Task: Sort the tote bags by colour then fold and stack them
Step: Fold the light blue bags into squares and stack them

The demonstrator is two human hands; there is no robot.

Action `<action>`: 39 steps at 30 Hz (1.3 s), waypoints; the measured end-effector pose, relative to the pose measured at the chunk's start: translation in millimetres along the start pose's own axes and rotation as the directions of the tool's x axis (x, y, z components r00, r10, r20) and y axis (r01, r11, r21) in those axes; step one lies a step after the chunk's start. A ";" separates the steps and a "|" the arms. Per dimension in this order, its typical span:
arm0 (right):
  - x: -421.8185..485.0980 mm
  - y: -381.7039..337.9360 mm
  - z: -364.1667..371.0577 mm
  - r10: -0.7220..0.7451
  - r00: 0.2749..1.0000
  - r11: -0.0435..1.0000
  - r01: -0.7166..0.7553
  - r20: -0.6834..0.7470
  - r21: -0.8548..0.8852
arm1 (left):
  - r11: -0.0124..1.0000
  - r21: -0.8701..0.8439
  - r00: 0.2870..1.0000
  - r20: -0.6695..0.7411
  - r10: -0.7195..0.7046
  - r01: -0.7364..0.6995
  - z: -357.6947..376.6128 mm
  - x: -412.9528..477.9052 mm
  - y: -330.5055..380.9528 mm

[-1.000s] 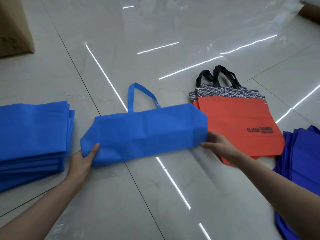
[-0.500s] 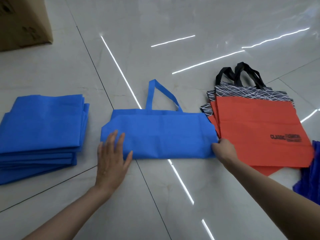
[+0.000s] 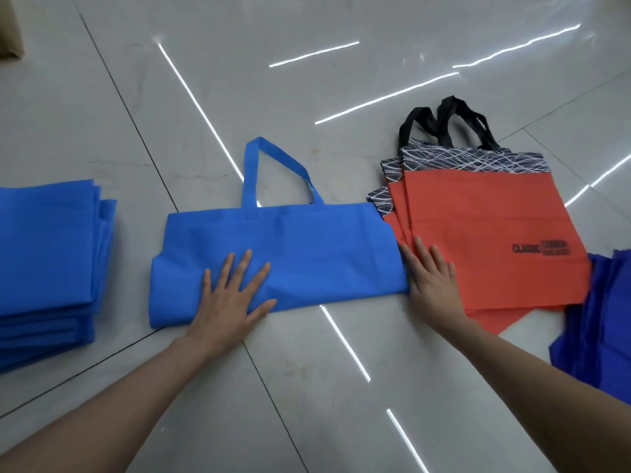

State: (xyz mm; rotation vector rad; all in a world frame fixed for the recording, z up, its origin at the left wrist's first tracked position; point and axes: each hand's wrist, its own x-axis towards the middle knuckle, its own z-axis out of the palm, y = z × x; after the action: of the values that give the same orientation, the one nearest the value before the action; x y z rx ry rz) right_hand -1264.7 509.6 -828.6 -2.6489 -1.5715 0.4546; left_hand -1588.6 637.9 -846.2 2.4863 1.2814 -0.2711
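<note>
The left hand point(image 3: 228, 302) lies flat with fingers spread, pressing the near-left part of a light blue tote bag point(image 3: 307, 247). The right hand point(image 3: 432, 281) is flat too, fingers straight, at the bag's right edge and partly on the orange bags beside it. Neither hand grips anything.

The blue bag lies on the tiled floor point(image 3: 307, 387) in front of the person. It looks folded once into a long band, with its handle point(image 3: 259, 165) sticking out on the far side, so by my reading its fold is only half made.

To the left, just apart from it, sits a stack of folded light blue bags point(image 3: 44, 254). That colour seems well advanced.

To the right, touching the bag's corner, a few orange tote bags with black patterned tops point(image 3: 478, 233) lie flat and fanned, unfolded. Past them, a heap of darker blue bags point(image 3: 601, 319) runs out of view.

The colours appear sorted. Most of the folding and stacking of the orange and dark blue bags is probably left.
</note>
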 end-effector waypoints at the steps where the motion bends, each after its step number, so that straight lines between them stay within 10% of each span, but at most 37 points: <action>1: 2.1 5.4 -1.4 -0.003 1.000 1.000 0.003 0.015 -0.009 | 1.000 -0.004 1.000 -0.010 0.000 -0.001 1.0 0.5 -0.3; 10: 41.5 -9.9 -32.9 0.186 0.955 0.952 -0.116 -0.233 0.285 | 0.999 -0.029 0.997 -0.070 0.032 -0.034 -0.4 2.9 0.3; 14: 27.6 -74.3 -48.1 -0.170 0.753 0.934 0.328 -0.635 0.139 | 0.981 0.055 0.977 -0.095 0.190 -0.185 -8.7 11.1 0.6; 17: 10.1 -116.8 -16.0 -0.483 0.822 0.876 0.462 -0.301 -0.143 | 0.956 0.095 0.955 -0.079 0.285 -0.277 -12.2 16.5 0.0; 20: 9.1 -114.4 14.6 -0.207 0.975 0.972 0.214 0.080 -0.098 | 0.975 0.035 0.962 -0.157 0.223 -0.220 -20.9 23.7 -8.0; 25: 7.4 -108.9 32.4 -0.131 0.988 0.985 0.139 0.083 -0.100 | 0.979 -0.113 0.970 -0.157 -0.187 0.170 -35.7 45.6 -35.7; 39: -22.8 -114.6 6.4 -0.111 0.973 0.972 0.149 0.204 -0.182 | 0.950 0.006 0.937 -0.164 -0.307 0.312 -46.0 53.0 -30.7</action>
State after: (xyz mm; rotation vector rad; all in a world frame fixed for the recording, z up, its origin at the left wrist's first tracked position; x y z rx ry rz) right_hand -1374.5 545.3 -809.8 -2.6869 -1.9284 0.5942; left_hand -1582.3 711.7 -826.4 2.3639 1.7521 -0.1658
